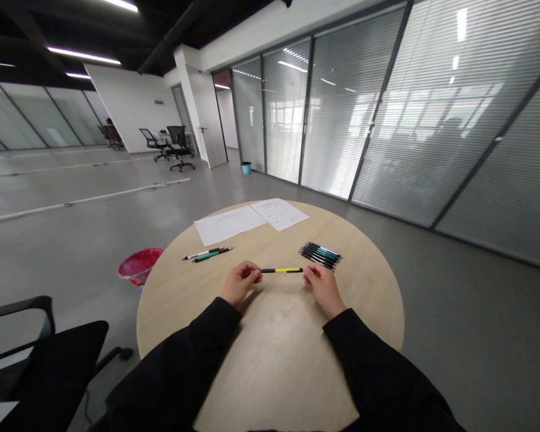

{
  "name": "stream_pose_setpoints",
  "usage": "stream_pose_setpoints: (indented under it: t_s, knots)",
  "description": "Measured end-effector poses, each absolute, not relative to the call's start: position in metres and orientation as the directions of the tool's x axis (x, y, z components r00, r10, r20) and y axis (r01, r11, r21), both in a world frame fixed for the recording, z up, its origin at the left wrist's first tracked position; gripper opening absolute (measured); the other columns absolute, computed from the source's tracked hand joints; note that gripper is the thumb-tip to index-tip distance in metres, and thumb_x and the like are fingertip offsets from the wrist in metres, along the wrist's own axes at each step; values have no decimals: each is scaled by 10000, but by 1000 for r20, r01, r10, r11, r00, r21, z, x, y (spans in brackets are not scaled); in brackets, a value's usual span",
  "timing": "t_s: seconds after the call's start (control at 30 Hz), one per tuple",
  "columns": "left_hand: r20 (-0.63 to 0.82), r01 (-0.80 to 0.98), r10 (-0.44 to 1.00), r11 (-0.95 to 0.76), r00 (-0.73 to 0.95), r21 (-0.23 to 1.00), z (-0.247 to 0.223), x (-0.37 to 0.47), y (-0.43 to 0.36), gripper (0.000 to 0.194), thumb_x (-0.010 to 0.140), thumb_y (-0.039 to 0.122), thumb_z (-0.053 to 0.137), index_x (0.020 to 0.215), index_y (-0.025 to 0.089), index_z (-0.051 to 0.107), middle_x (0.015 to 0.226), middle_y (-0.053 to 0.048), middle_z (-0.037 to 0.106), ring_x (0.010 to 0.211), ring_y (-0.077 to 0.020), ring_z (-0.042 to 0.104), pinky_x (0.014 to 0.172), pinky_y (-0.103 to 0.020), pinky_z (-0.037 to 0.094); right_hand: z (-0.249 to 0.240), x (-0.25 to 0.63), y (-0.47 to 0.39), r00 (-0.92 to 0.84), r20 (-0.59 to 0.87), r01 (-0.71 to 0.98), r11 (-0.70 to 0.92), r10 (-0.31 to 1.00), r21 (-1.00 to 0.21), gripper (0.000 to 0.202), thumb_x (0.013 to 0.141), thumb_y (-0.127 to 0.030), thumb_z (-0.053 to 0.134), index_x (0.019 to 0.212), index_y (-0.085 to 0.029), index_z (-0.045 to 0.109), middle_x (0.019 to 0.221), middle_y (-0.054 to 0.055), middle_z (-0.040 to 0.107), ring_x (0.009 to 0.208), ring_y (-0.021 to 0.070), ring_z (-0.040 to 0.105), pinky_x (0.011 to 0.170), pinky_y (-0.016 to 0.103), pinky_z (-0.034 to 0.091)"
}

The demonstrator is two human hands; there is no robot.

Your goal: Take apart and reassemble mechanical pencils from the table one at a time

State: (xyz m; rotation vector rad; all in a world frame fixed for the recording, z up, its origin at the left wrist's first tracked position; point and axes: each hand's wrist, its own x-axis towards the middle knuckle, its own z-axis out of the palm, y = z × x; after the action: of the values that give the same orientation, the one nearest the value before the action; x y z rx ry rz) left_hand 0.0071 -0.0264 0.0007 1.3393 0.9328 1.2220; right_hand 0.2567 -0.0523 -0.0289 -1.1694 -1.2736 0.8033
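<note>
A yellow and black pen [282, 270] is stretched level between my two hands above the round table [270, 336]. My left hand [242, 282] pinches its black left end, and my right hand [321, 288] has its fingers closed at the right end. Just beyond my right hand lies a row of several pens [320, 254], mostly black with some blue and green. To the left of my left hand, a white and black pen [203, 254] and a green and black pen [212, 255] lie side by side.
Two sheets, a mostly blank paper [229, 224] and a printed paper [279, 213], lie at the table's far side. A red-lined bin [139, 267] stands on the floor at the left. Nearer on the left is a black chair [49, 366].
</note>
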Motion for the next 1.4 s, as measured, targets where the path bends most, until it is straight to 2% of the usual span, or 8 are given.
stream_pose_setpoints:
  t_s: [0.2,0.87,1.4]
  knots:
    - [159,-86,972,-146,170,985,3,7,-28,355,692,439,812,777,149,625,651,-9,655,597,-128,598,594,-259,471,-29,257,-52,173,290,149,266,941,-952,364,856,-524,603,794,-171,661,676,30,628,602,161,560,595,284,467]
    - [170,-100,969,-154,179,983,-3,6,-24,354,700,444,808,785,154,623,649,-5,653,596,-128,600,594,-260,475,-29,257,-52,176,285,167,257,942,-952,362,859,-520,596,763,-176,653,654,26,619,591,161,558,587,280,463]
    - [171,-108,971,-155,165,982,-2,7,-25,344,695,431,816,779,153,631,644,-5,658,595,-128,605,603,-263,484,-28,255,-53,206,266,114,246,942,-962,365,835,-531,625,789,-172,676,688,40,641,604,164,569,581,282,473]
